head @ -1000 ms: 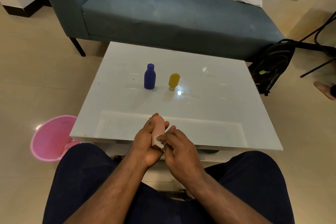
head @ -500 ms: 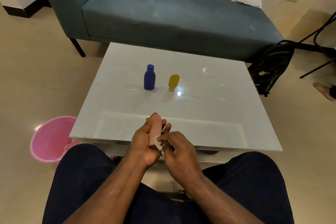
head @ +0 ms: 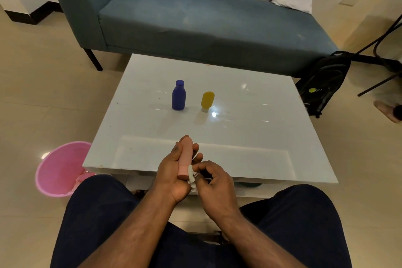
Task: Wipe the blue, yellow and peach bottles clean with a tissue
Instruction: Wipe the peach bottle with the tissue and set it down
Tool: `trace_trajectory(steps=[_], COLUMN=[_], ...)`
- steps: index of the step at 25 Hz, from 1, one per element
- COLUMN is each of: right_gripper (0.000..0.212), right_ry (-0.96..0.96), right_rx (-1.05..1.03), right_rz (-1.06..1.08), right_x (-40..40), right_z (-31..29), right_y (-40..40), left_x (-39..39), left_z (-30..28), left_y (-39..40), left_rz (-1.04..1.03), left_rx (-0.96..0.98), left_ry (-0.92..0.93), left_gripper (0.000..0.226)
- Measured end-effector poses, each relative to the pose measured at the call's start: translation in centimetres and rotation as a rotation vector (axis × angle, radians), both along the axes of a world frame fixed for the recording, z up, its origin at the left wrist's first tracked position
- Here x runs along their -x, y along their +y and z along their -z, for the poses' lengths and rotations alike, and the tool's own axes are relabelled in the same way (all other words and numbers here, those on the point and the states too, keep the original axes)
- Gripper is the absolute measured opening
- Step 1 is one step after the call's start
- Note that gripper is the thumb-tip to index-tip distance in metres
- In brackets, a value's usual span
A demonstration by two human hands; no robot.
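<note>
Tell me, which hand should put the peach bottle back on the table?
Probably the left hand: it already grips the peach bottle, while the right hand pinches the tissue.

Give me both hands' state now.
Left hand: closed around the peach plastic bottle.
Right hand: closed, pinching the white crumpled tissue.

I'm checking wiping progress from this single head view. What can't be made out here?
- Peach bottle: its far side, hidden by the left hand.
- Tissue: mostly hidden inside the right hand.
- Blue bottle and yellow bottle: too small to judge cleanliness.
</note>
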State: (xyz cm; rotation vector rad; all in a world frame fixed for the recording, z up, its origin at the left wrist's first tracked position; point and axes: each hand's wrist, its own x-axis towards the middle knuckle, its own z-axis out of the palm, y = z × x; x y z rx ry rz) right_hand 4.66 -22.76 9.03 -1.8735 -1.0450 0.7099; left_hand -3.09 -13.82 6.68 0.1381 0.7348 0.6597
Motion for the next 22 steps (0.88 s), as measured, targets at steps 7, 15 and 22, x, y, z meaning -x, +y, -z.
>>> trace_trajectory(steps=[7,15,22], right_gripper=[0.027,0.025,0.028], right_ry=[-0.417,-0.68,-0.658], right_rx=[-0.027,-0.027,0.086], right_rz=[-0.128,-0.367,-0.174], right_x=[-1.5,-0.5,-3.5], right_z=[-0.3,-0.5,-0.7], right_y=[2.5,1.2,4.7], left_x=[-0.4,-0.5,-0.9], left_z=[0.2,0.5,0.2], left_y=[-0.8,-0.6,-1.4], left_rz=[0.032,0.119,0.26], left_rx=[-0.077,-0.09,-0.15], left_ry=[0.077,0.107,0.176], left_gripper=[0.033,0.052,0.063])
